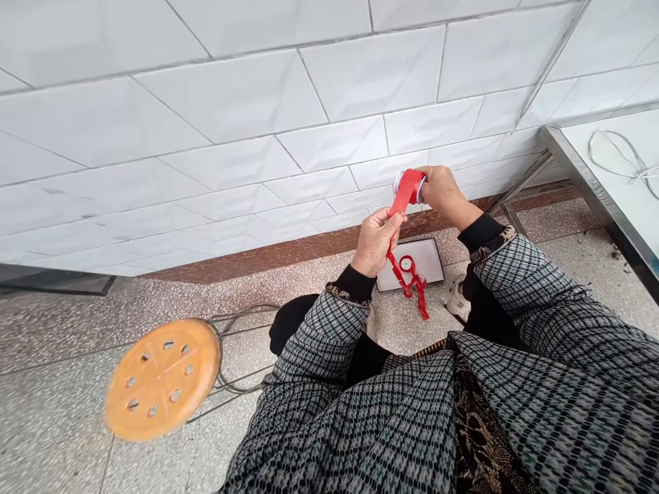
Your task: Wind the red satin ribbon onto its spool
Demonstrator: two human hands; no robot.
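My right hand (443, 188) grips a spool of red ribbon (413, 186) by its side, out in front of me. From the spool a flat length of ribbon runs down to my left hand (378, 240), whose thumb and fingers pinch it. Below that pinch the loose ribbon tail (399, 271) hangs twisted and looped. Under it on the floor lies a shallow white tray or box lid (434, 259) with a dark rim. A small red ring-shaped roll (407, 264) shows over it, partly crossed by the tail.
An orange round stool (163, 377) with a wire frame stands at the left. At right is a metal-edged table (592, 171) with a white cable (622, 158) on top. A white tiled wall (257, 165) rises in front. My shoe (458, 298) is beside the tray.
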